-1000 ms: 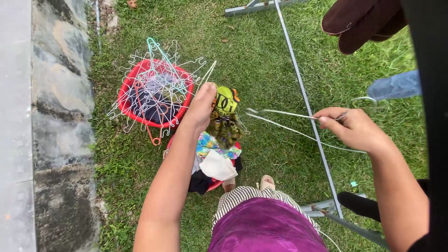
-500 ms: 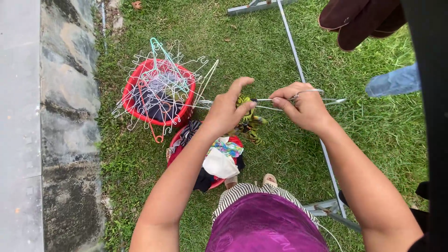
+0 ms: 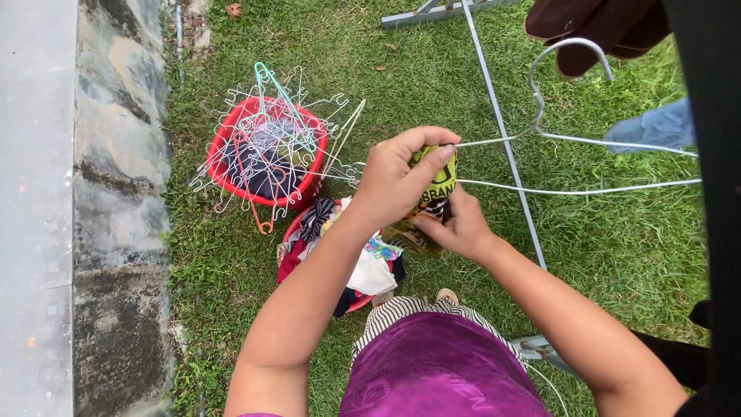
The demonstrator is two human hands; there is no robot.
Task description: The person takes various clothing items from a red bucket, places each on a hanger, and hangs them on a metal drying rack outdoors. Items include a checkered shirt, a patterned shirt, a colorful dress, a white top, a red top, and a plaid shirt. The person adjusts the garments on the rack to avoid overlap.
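My left hand [image 3: 401,176] grips a small yellow and black garment [image 3: 434,191] together with one end of a white wire hanger [image 3: 571,131], whose hook curls up to the upper right. My right hand [image 3: 457,226] is just below it, pinching the lower part of the same garment. Both hands are held above the grass, close together, right of a red basket of clothes [image 3: 340,255].
A red basket [image 3: 262,154] piled with white and teal wire hangers stands on the grass at the left. A grey metal rack frame [image 3: 502,131] runs diagonally across the grass. A concrete drain edge [image 3: 116,208] lies far left. Dark clothes [image 3: 602,27] hang at the top right.
The hanger has swung from lying across both hands to pointing right with its hook up. My right hand dropped below my left and took hold of the garment.
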